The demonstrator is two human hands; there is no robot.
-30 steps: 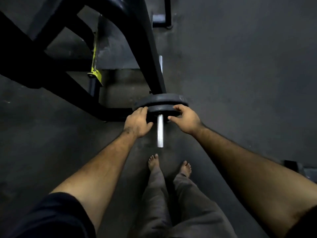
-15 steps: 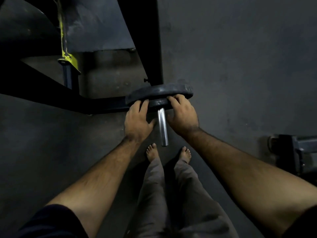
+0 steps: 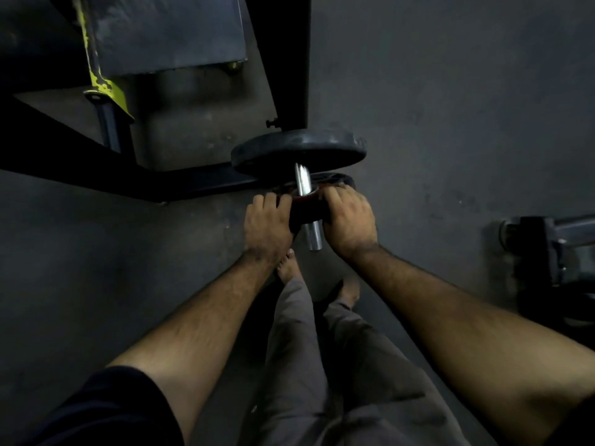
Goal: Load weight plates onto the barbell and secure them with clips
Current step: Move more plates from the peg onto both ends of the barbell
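Observation:
The barbell's silver sleeve (image 3: 304, 183) points toward me, its end sticking out between my hands. A large dark weight plate (image 3: 299, 152) sits far up the sleeve. A smaller dark plate (image 3: 336, 180) with a reddish centre hangs on the sleeve nearer me, a gap apart from the large one. My left hand (image 3: 267, 223) grips its left edge and my right hand (image 3: 349, 220) grips its right edge, fingers curled over the rim. No clip is visible.
A black rack frame (image 3: 286, 59) rises behind the plates, with a yellow-painted post (image 3: 106, 88) at the left. Dark metal equipment (image 3: 547, 252) stands at the right edge. My bare feet (image 3: 289, 268) are on the grey floor just below the sleeve.
The smaller plate has slid along the sleeve toward me, opening a gap from the large plate. Both hands stayed on its edges and moved with it.

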